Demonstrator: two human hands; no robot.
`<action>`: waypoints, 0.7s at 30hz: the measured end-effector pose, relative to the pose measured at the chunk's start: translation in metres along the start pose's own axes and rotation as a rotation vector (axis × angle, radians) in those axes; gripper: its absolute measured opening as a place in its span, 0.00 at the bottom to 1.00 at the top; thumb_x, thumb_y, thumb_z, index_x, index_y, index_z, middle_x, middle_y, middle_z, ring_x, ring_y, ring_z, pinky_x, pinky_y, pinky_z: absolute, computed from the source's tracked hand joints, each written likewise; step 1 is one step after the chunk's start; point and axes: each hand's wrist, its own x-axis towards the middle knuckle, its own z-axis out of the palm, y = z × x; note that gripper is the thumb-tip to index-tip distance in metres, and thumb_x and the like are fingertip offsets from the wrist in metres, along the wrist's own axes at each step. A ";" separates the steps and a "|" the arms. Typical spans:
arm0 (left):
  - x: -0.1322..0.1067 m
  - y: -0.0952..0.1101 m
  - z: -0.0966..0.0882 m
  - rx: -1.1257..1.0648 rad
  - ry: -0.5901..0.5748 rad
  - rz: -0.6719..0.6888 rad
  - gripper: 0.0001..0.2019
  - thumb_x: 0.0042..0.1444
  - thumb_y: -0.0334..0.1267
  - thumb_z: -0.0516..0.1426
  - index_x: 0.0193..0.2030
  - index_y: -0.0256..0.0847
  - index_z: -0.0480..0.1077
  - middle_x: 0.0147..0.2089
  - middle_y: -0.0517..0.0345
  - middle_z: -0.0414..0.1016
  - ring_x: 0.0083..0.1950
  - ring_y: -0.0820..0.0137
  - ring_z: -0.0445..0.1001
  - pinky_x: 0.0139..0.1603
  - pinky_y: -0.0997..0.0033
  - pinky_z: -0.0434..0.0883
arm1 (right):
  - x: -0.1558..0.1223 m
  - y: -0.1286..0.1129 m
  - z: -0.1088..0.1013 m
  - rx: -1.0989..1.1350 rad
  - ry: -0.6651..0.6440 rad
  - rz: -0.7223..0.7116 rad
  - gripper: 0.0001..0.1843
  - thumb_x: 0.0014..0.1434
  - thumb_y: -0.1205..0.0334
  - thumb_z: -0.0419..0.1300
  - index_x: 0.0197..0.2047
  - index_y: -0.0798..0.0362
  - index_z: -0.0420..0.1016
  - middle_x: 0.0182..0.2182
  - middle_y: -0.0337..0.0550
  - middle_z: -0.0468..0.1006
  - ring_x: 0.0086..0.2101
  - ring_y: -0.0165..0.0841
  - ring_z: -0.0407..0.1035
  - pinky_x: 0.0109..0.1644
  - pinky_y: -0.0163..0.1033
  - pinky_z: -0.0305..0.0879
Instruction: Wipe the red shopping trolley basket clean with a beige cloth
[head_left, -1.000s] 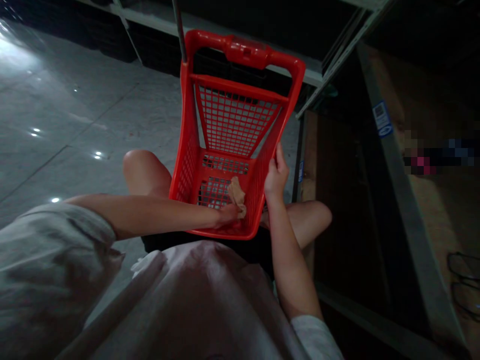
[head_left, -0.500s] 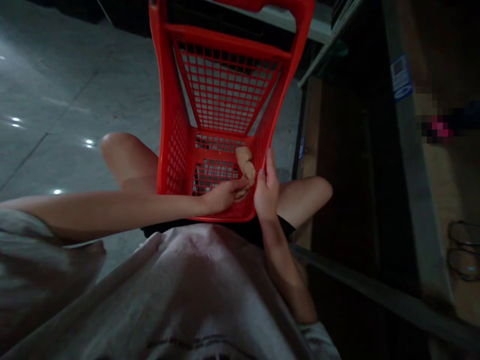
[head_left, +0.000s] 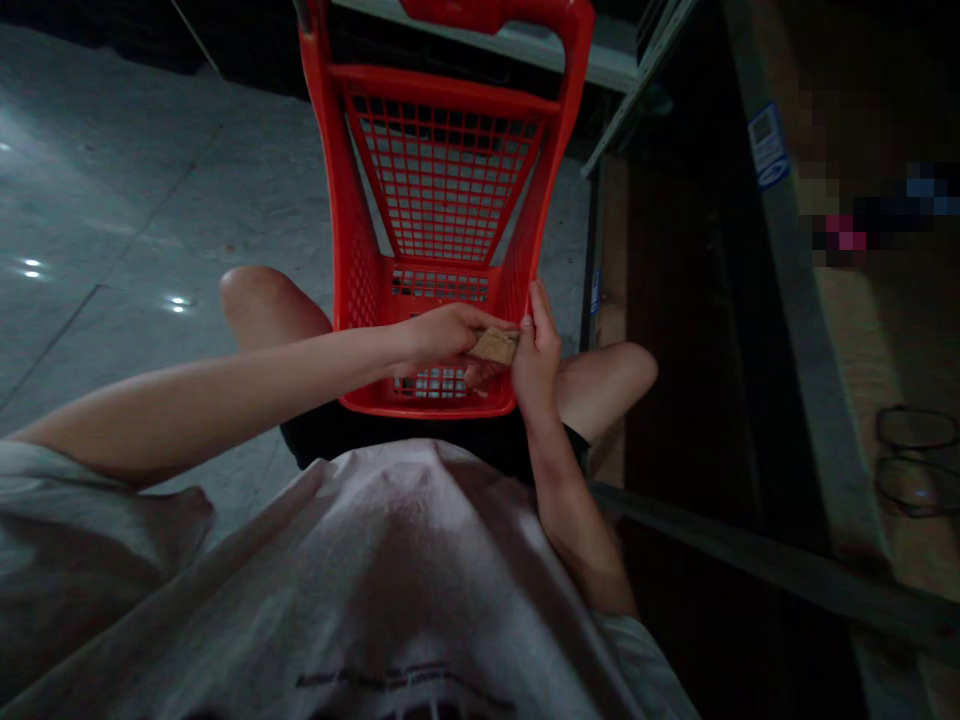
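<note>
A red plastic shopping basket [head_left: 442, 82] with grid walls stands between my bent legs, its tall handle frame pointing away from me. My left hand [head_left: 439, 340] reaches in from the left and is closed on a tan cloth [head_left: 496, 346], folded small, near the inside of the right wall. Some of its fingers are hidden by the cloth. On that right wall, my right hand [head_left: 536, 350] grips the edge, thumb inside and fingers outside. The cloth's far end lies against the wall beside my right thumb.
Grey tiled floor [head_left: 142, 170] stretches to the left. On the right are a dark shelf frame with wooden boards [head_left: 613, 230] and a blue-and-white label [head_left: 769, 145]. A pair of glasses [head_left: 916, 430] rests on a wooden surface at far right.
My left hand has moved up and away from me with the cloth, which now looks folded rather than hanging out. My right hand keeps its hold on the basket wall.
</note>
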 end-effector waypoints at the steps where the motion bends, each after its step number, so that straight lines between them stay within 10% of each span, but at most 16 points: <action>1: -0.005 0.001 0.002 0.083 -0.034 0.025 0.21 0.49 0.25 0.55 0.48 0.38 0.80 0.37 0.56 0.82 0.40 0.69 0.80 0.50 0.68 0.73 | 0.001 0.001 -0.001 -0.009 0.000 0.001 0.30 0.71 0.59 0.41 0.73 0.45 0.59 0.72 0.40 0.60 0.72 0.32 0.52 0.78 0.52 0.46; 8: -0.018 -0.021 -0.009 0.732 -0.316 -0.016 0.24 0.49 0.24 0.54 0.49 0.47 0.82 0.50 0.62 0.84 0.48 0.69 0.79 0.54 0.75 0.68 | 0.004 -0.002 -0.003 -0.128 -0.001 -0.034 0.29 0.72 0.58 0.40 0.73 0.44 0.58 0.72 0.40 0.61 0.72 0.30 0.52 0.77 0.50 0.48; 15: -0.020 -0.021 -0.051 1.075 -0.484 -0.144 0.14 0.43 0.26 0.55 0.32 0.39 0.82 0.25 0.60 0.80 0.26 0.72 0.69 0.32 0.77 0.64 | 0.003 -0.005 -0.004 -0.158 -0.009 -0.054 0.29 0.71 0.59 0.41 0.72 0.45 0.59 0.72 0.41 0.61 0.72 0.30 0.52 0.78 0.51 0.48; 21: -0.025 -0.012 0.002 0.625 -0.235 0.092 0.19 0.51 0.28 0.55 0.44 0.46 0.83 0.39 0.63 0.84 0.42 0.69 0.78 0.48 0.75 0.69 | 0.002 -0.005 -0.004 -0.141 0.002 -0.033 0.30 0.70 0.60 0.41 0.72 0.46 0.60 0.72 0.41 0.61 0.72 0.31 0.52 0.78 0.52 0.47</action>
